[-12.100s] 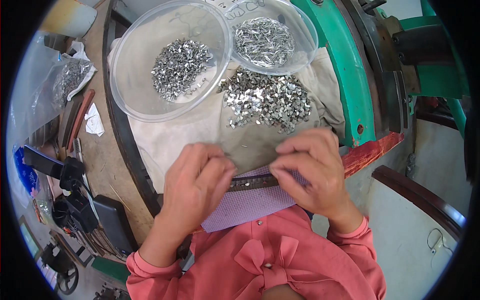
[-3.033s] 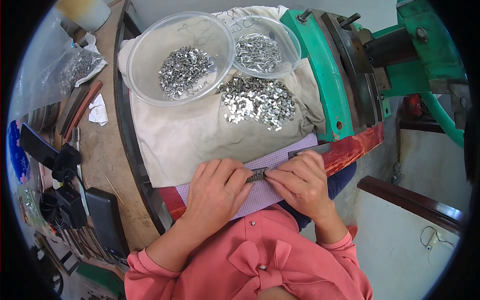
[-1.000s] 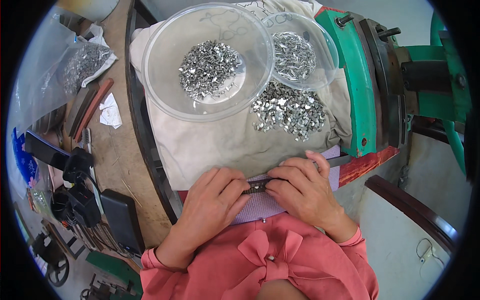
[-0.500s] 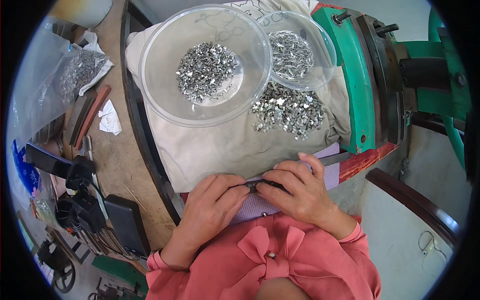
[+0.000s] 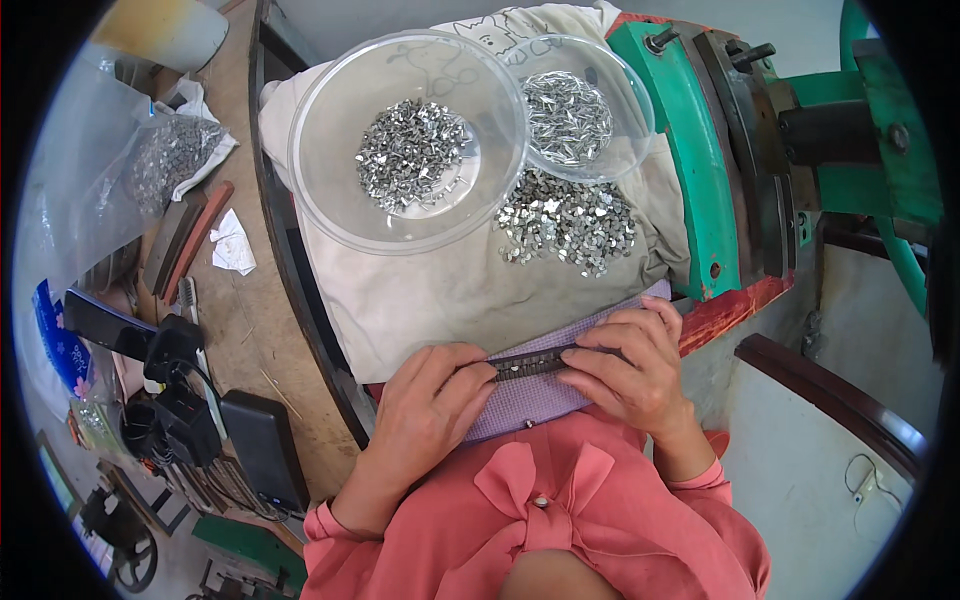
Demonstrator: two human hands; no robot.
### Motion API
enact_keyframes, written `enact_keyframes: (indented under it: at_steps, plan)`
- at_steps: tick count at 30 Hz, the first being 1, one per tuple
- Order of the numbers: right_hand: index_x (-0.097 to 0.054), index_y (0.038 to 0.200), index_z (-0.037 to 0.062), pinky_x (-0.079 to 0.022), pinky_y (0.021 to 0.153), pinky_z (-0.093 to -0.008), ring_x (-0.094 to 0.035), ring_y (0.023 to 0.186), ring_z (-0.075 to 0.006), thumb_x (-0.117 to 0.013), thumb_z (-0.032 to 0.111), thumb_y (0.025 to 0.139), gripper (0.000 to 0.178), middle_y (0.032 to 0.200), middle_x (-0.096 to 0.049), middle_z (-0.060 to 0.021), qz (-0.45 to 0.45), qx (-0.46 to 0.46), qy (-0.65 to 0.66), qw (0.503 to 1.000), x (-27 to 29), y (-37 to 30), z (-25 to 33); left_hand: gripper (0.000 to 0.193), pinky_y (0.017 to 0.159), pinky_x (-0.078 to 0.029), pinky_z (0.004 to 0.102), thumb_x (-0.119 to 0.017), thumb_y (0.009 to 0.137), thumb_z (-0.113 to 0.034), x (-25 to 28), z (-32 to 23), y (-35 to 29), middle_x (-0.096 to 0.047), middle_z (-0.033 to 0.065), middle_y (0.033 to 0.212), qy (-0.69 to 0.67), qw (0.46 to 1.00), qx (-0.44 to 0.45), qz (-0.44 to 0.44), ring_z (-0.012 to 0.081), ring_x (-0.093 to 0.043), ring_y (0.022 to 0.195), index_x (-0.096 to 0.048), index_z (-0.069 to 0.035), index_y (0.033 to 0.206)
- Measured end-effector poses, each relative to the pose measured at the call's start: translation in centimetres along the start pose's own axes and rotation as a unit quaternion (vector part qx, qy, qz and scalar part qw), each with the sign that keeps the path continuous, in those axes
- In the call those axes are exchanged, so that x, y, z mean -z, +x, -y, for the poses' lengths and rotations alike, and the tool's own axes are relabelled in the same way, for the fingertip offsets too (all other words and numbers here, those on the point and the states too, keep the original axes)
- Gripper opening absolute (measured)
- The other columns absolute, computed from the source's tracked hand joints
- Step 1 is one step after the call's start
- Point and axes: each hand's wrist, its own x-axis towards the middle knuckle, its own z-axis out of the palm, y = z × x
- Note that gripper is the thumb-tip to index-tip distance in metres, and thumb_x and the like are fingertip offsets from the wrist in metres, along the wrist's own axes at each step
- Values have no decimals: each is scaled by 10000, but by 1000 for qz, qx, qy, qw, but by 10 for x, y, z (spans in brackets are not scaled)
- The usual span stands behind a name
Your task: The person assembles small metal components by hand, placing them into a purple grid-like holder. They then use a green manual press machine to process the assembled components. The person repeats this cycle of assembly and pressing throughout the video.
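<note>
Left hand (image 5: 425, 400): thumb and fingers pinched on the left end of a dark slotted strip (image 5: 530, 366). Right hand (image 5: 635, 368): fingers curled, thumb and forefinger gripping the strip near its right end. Strip sits between the hands, just above the purple cloth (image 5: 540, 405); can't tell if it touches. Row of narrow slots or pieces along its middle, a shiny bit or two among them; too small to sort out. Beyond it, beige cloth (image 5: 400, 310) with a loose pile of small flat metal chips (image 5: 570, 225). Behind the pile, two clear bowls: large bowl (image 5: 325, 150) left, holding short metal pieces (image 5: 410, 155); small bowl (image 5: 632, 115) right, holding slim pins (image 5: 568, 115). Dark line drawing on the beige cloth near its far edge, more lines showing at the bowls; no readable text there. Right of the cloth: green machine frame (image 5: 690, 170) with dark plates, red board (image 5: 730, 318) below. Left bench (image 5: 240, 320): clear bag (image 5: 90, 190), dark and red bars (image 5: 185, 240) side by side, crumpled white paper (image 5: 232, 243), brush (image 5: 188, 297), black device (image 5: 265, 450). Blue pack (image 5: 60, 340) at far left carries pale printed lettering and a flower motif.
</note>
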Motion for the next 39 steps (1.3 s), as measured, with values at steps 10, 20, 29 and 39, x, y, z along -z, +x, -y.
enact_keyframes:
  at_steps: [10, 20, 29, 39]
  plan:
    - [-739, 910, 169, -405, 999, -452, -611, 941, -182, -855, 192, 692, 249, 949, -658, 35, -32, 8, 2, 999, -5, -6, 0, 245, 723, -543, 363, -803, 715, 7, -6, 1, -5, -675, 112, 1022, 28, 999, 12, -27, 286, -661, 895, -663, -31, 912]
    - [-733, 962, 187, -401, 1030, -443, -600, 997, -158, -665, 187, 780, 195, 992, -631, 33, -14, 67, -47, 997, -19, -9, 3, 259, 717, -501, 374, -816, 684, -11, -11, -10, 8, -677, 83, 978, 55, 998, -12, -23, 276, -627, 843, -664, -54, 889]
    - [-749, 1020, 212, -393, 1036, -444, -597, 987, -152, -724, 220, 762, 259, 995, -635, 40, -52, 57, -40, 996, -18, -17, -4, 271, 708, -460, 374, -793, 678, 5, -20, -12, 11, -659, 64, 936, 66, 997, -18, -27, 267, -596, 816, -654, -65, 900]
    - [-737, 1054, 172, -409, 1007, -477, -585, 1036, -226, -837, 293, 692, 394, 1055, -637, 5, 4, -1, -24, 1000, -8, -19, -16, 326, 729, -467, 390, -835, 675, -52, -16, -14, 10, -645, 78, 976, 79, 997, -17, 8, 282, -594, 866, -655, -64, 947]
